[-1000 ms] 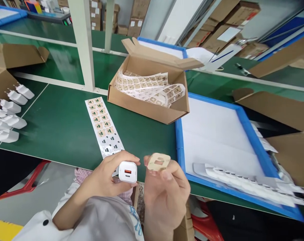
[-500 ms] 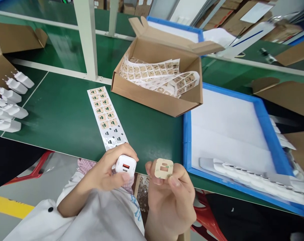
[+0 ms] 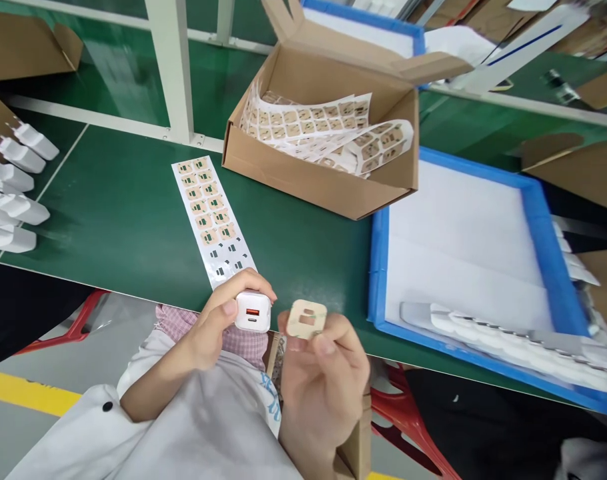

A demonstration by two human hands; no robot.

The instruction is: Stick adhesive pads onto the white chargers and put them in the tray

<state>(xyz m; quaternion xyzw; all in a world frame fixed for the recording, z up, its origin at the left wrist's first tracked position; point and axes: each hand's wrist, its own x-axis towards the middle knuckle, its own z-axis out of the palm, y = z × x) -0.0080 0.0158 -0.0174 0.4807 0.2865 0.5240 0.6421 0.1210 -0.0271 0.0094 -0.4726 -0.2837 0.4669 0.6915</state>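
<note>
Held in my left hand (image 3: 218,320) is a white charger (image 3: 253,312), its face with a red port and a smaller slot turned up toward me. Just to its right, my right hand (image 3: 326,373) pinches a beige square sticker (image 3: 306,320) with cut-outs by its lower edge. The two pieces are close but apart. Beyond my left hand, a white sticker sheet (image 3: 214,217) lies on the green table (image 3: 128,207). Beige stickers cover its far part; the near part shows bare backing with small dark openings.
An open cardboard box (image 3: 313,190) of sticker sheets stands behind. At right, a blue-rimmed tray (image 3: 378,267) holds a row of white chargers (image 3: 488,337). More white chargers (image 3: 21,207) stand at far left. A white post (image 3: 171,73) rises behind the sheet.
The sticker in my right hand has moved left, nearer to the charger. My left thumb has shifted off the charger's front face to its left side. The view has shifted slightly.
</note>
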